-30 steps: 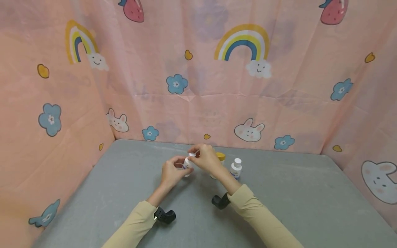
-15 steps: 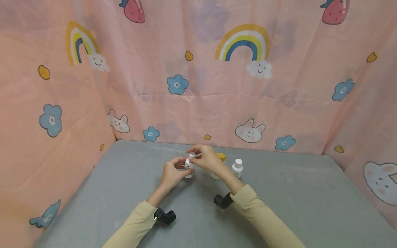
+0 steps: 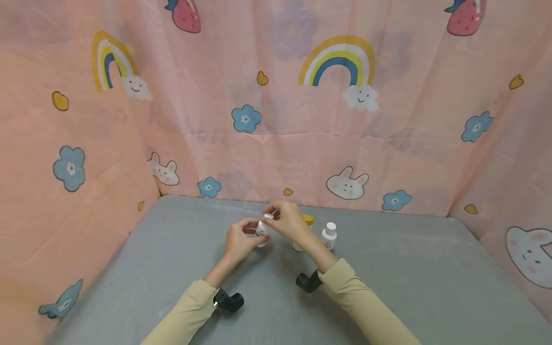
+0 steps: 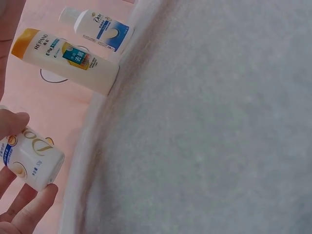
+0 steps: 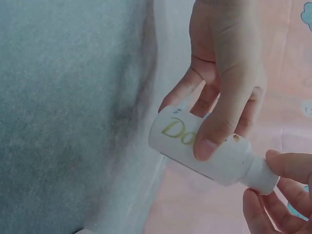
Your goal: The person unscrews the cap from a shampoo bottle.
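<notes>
In the head view my left hand (image 3: pixel 241 238) grips the body of a small white Dove bottle (image 3: pixel 261 231), thumb on one side and fingers on the other. Above it, the thumb and fingers of my right hand (image 3: pixel 288 221) pinch the bottle's white cap (image 5: pixel 261 174). The cap sits on the neck in the right wrist view, and gold "Do" lettering shows beside the left thumb. In the left wrist view the bottle (image 4: pixel 35 158) tilts, its base resting near a fingertip. The right forearm partly hides a yellow-capped bottle (image 3: pixel 308 220) behind it.
A second white Dove bottle (image 3: pixel 329 237) with a blue label stands right of the yellow-capped REPAND bottle (image 4: pixel 68 61). All are on a grey table (image 3: pixel 409 278), with a pink printed curtain (image 3: pixel 284 158) behind and at both sides. Black wrist cameras (image 3: pixel 228 301) hang below the cuffs.
Both hands keep their hold on the bottle and its cap. The bottle stood straighter half a second ago and leans slightly now; the right fingers have shifted a little on the cap.
</notes>
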### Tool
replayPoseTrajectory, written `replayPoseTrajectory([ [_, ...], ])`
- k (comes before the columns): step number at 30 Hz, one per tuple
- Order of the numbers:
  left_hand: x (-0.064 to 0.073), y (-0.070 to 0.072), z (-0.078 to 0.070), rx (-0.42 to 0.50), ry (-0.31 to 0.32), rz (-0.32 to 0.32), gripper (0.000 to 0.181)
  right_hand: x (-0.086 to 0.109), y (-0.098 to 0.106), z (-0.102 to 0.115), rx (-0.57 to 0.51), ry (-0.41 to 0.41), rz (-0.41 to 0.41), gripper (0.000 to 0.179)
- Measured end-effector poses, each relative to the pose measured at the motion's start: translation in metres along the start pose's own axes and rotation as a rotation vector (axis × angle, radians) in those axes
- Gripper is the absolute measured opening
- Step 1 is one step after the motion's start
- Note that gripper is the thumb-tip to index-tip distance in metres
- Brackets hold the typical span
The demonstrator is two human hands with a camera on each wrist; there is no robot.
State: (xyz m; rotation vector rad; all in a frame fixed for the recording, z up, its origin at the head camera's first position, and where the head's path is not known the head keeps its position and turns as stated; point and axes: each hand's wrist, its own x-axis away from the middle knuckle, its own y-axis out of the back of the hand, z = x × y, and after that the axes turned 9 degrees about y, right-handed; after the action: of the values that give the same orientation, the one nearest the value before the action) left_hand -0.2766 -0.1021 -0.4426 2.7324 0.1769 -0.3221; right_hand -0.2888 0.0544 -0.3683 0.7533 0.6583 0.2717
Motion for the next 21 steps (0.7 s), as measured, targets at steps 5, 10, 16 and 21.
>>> replayPoseTrajectory([
  [5, 0.0016, -0.0008, 0.0011, -0.006, 0.004, 0.007, 0.038, 0.0019, 0.0007, -0.0019, -0.003, 0.032, 0.027, 0.015],
  [10, 0.0026, -0.0013, 0.0019, 0.004, 0.001, 0.010, 0.038, 0.0028, -0.0003, -0.0032, -0.011, 0.030, 0.040, 0.017],
  [16, 0.0031, -0.0012, 0.0004, -0.001, 0.006, 0.002, 0.037, 0.0015, -0.0007, -0.0017, -0.027, -0.014, 0.014, 0.025],
  [21, 0.0026, -0.0006, -0.0009, -0.005, 0.000, -0.003, 0.037, 0.0012, 0.0005, 0.0009, 0.012, -0.061, -0.021, 0.023],
])
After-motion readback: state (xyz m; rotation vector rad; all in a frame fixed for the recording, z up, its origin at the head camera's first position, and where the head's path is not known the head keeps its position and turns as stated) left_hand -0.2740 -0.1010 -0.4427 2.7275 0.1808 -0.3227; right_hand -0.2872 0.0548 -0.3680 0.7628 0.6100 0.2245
